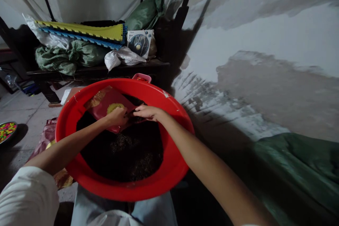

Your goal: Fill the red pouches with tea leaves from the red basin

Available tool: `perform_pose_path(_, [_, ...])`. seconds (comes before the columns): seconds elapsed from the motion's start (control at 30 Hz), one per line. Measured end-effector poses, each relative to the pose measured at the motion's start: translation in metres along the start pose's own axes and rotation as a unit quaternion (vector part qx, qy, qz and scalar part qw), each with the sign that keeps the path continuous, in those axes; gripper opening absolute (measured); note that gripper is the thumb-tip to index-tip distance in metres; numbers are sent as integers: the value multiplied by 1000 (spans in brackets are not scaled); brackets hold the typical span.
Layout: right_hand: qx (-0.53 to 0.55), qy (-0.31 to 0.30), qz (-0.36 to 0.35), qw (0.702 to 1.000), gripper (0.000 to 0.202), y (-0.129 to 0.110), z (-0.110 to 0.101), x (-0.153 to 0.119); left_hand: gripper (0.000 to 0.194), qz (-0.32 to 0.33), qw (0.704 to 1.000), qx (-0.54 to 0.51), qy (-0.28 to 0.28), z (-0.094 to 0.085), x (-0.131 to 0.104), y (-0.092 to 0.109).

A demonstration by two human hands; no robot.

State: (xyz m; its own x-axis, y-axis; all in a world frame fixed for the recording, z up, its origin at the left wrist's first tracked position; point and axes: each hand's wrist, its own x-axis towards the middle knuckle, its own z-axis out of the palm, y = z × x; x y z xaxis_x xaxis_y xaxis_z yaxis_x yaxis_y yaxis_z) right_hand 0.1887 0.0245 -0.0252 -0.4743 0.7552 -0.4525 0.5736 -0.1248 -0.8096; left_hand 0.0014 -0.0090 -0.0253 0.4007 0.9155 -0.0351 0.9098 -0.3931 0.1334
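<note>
A large red basin (pixel 174 169) stands in front of me, with a dark loose material (pixel 122 159) in its bottom. On the material, toward the back left, lies a dark red bag (pixel 102 104) with gold patterns. My left hand (pixel 118 117) is closed on the right edge of the bag, near its opening. My right hand (pixel 145 112) is just to the right of it, at the mouth of the bag, fingers bent and partly dark against the material; whether it holds anything is too dark to tell.
Behind the basin, a dark bench (pixel 100 70) bears green sacks (pixel 88 53), yellow foam mats (pixel 84 30) and a box fan (pixel 139 44). A pink container (pixel 143 76) touches the far rim. Colourful pieces fill a tray (pixel 7 131) at left. Green cloth (pixel 299 162) lies right.
</note>
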Motion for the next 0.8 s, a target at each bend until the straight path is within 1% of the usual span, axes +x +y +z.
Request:
perform_pose_path(0.07, [55,32,11,998,16,-2,0,0,28,-3,1000,-13,12,0,-1,3])
perform_pose_path(0.17, [140,47,-6,989,8,-6,4,-3,24,-8,998,-43,44,2,-2,5])
perform_pose_path(0.27, [169,41,-31,984,8,-11,11,-6,18,2,993,-65,94,4,-2,6])
perform_pose_path(0.37, [204,14,-61,977,6,-13,14,-8,14,16,987,-82,136,1,-3,8])
perform_pose_path(0.43, [196,13,-93,976,7,-12,14,-7,12,17,983,-89,159,-4,-4,9])
perform_pose_path(0.47, [165,35,-118,979,8,-12,12,-7,12,17,981,-93,171,-8,-5,9])
perform_pose_path(0.5, [118,70,-151,979,9,-11,11,-7,12,18,978,-99,182,-11,-5,8])
perform_pose_path(0.53, [61,114,-193,973,11,-11,8,-7,14,20,975,-105,194,-15,-5,7])
perform_pose_path(0.57, [8,163,-238,957,12,-11,6,-7,16,22,972,-113,204,-18,-4,5])
perform_pose_path(0.63, [-52,240,-326,913,15,-12,1,-10,22,31,966,-126,222,-24,-2,0])
perform_pose_path(0.73, [-41,312,-421,851,22,-12,-6,-14,28,60,959,-123,247,-33,-2,-5])
perform_pose_path(0.8, [-45,366,-450,814,23,-10,-12,-14,24,67,960,-105,252,-40,-6,-4])
